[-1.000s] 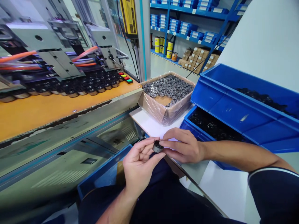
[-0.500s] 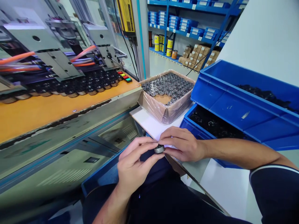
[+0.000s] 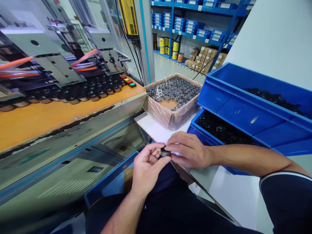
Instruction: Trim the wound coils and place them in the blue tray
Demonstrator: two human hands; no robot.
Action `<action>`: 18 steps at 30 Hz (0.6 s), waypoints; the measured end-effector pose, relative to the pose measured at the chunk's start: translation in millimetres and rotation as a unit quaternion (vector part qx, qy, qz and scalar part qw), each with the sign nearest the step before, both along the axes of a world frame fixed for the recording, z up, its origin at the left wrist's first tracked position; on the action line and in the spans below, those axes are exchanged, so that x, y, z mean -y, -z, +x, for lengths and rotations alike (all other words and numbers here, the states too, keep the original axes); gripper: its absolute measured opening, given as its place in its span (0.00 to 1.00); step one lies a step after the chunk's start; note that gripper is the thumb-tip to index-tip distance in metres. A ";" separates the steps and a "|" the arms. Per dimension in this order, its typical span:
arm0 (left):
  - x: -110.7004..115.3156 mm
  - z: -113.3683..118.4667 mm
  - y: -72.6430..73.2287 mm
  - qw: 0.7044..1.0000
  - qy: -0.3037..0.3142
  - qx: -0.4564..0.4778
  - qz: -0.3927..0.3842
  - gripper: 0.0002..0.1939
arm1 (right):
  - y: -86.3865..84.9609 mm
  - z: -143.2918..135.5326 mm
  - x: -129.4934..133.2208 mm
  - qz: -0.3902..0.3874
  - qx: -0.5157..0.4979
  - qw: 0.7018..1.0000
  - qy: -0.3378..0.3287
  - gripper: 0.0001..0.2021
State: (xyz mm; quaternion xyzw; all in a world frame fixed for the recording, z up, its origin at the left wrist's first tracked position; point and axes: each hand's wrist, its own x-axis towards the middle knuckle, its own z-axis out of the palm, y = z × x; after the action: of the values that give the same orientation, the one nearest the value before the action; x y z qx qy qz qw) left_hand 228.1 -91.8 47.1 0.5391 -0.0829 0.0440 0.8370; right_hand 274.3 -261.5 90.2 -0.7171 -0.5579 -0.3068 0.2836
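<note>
Between both hands, over my lap, is a small round part with a black top and a grey metal ring around its side. My left hand pinches it from the left, thumb at the lower front and index finger at the back, the other fingers curled in. From the right, my right hand grips the same part with its fingertips, which partly cover the black top. Just beyond my hands stands a plastic-lined cardboard box full of similar round black and metallic parts.
Stacked blue bins, an upper one and a lower one, hold black parts at right. On the left, rows of black-topped parts line an orange machine bench under metal fixtures. A blue container sits below, left of my lap.
The fingers of my left hand have curled inward, and the hand has shifted slightly right. The part has turned a little, showing more of its black top. My right hand has barely moved.
</note>
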 end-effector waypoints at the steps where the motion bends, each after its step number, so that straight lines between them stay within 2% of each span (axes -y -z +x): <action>1: 1.4 1.2 0.7 0.998 0.044 -0.023 -0.046 0.13 | -0.4 0.5 -0.3 0.010 -0.014 1.000 -0.001 0.11; 4: 3.3 2.9 2.2 0.975 0.142 -0.071 -0.157 0.17 | -2.4 1.6 -0.8 0.035 -0.063 0.997 -0.025 0.11; 5: 2.9 3.0 2.8 0.969 0.159 -0.079 -0.173 0.17 | -3.0 1.7 -0.9 0.039 -0.072 0.996 -0.036 0.10; 7: 0.1 3.3 4.2 0.972 0.163 -0.064 -0.158 0.15 | -3.5 1.6 -0.7 0.042 -0.078 0.995 -0.051 0.08; 9: -5.2 4.5 5.7 0.990 0.119 0.004 -0.081 0.13 | -3.1 1.4 -0.5 0.042 -0.076 0.995 -0.047 0.09; 11: -11.9 6.4 6.8 0.993 0.035 0.108 0.026 0.14 | -2.4 1.4 -0.4 0.040 -0.074 0.996 -0.039 0.09; 14: -20.6 9.0 5.8 0.959 -0.062 0.222 0.167 0.17 | -1.5 1.6 -0.4 0.034 -0.075 0.996 -0.035 0.09; 18: -21.9 8.3 0.7 0.918 -0.118 0.276 0.259 0.13 | -2.6 0.6 0.3 0.021 -0.073 0.997 -0.032 0.09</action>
State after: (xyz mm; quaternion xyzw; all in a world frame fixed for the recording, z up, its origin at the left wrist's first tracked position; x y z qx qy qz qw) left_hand 236.4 -69.9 46.4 0.7094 -0.2548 0.2661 0.6009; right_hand 274.9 -261.7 92.9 -0.7135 -0.5517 -0.2555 0.3482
